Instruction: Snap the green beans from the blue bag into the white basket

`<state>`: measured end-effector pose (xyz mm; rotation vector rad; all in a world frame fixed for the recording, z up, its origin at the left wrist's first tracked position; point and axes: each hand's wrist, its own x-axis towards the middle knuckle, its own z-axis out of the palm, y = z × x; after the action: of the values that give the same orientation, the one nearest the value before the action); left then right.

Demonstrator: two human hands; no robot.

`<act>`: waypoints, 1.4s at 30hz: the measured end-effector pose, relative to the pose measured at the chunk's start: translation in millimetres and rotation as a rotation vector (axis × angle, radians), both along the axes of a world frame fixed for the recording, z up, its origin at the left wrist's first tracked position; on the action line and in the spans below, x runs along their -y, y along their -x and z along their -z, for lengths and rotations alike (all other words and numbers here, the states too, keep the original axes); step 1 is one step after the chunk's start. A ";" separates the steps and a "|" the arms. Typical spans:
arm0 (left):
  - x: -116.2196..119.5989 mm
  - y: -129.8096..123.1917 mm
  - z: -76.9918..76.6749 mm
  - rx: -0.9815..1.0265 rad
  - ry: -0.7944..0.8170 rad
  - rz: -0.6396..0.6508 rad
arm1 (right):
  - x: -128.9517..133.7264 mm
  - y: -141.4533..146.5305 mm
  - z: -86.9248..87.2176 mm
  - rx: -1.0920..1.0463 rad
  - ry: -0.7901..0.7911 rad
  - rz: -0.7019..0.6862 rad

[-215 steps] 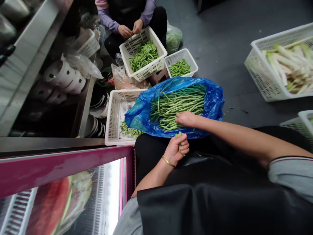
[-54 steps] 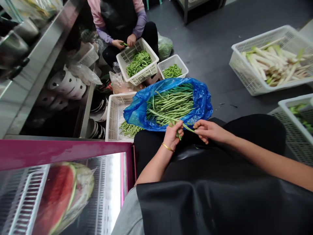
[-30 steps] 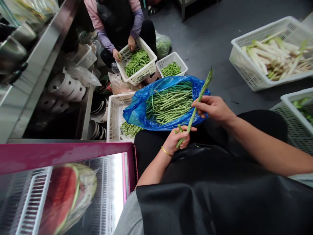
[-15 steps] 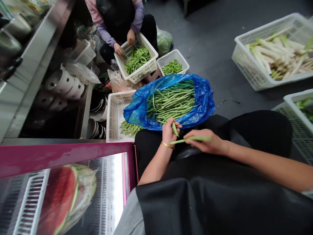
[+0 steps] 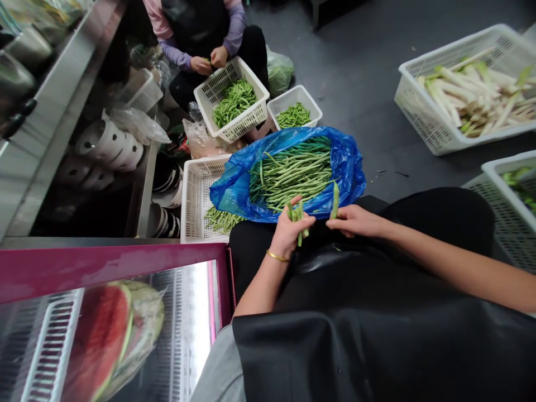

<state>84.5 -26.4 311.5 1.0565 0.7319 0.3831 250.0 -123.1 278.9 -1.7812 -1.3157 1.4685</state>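
Note:
Several short green bean pieces (image 5: 300, 215) are gripped in my left hand (image 5: 288, 231), which has a gold bracelet at the wrist. Just right of it, my right hand (image 5: 354, 221) pinches one green bean piece (image 5: 335, 200) that points upward. The two hands are apart, in front of the near edge of a blue plastic bag (image 5: 348, 162). Long green beans (image 5: 293, 176) fill the open bag. To its left a white basket (image 5: 195, 192) has cut beans (image 5: 224, 219) at its near right corner, partly hidden by the bag.
Across from me a person (image 5: 201, 28) handles something small over a white basket (image 5: 247, 125) of green pods. A smaller basket (image 5: 316, 114) stands beside it. White-stalked vegetables fill a basket (image 5: 435, 134) at right. A glass-topped case (image 5: 125, 257) with watermelon is at lower left.
My right hand has moved slightly up, its bean now upright instead of lying across my left wrist. My left hand has turned, showing more bean pieces. The other person's hands have come together.

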 end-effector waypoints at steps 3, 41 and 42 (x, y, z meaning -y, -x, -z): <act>-5.2 -3.6 5.4 -0.022 -0.006 0.041 | 3.4 15.9 -8.9 -0.291 0.024 -0.047; -17.1 -6.4 31.7 0.142 0.646 -0.207 | -68.6 -42.4 -45.4 1.019 -0.408 -0.287; -16.4 -10.3 33.5 0.138 0.646 -0.242 | -55.2 -33.8 -46.7 0.937 -0.428 -0.295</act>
<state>94.7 -9.9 278.0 0.3308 0.7879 0.3844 283.8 -68.0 325.6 -2.0807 -2.1977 0.3246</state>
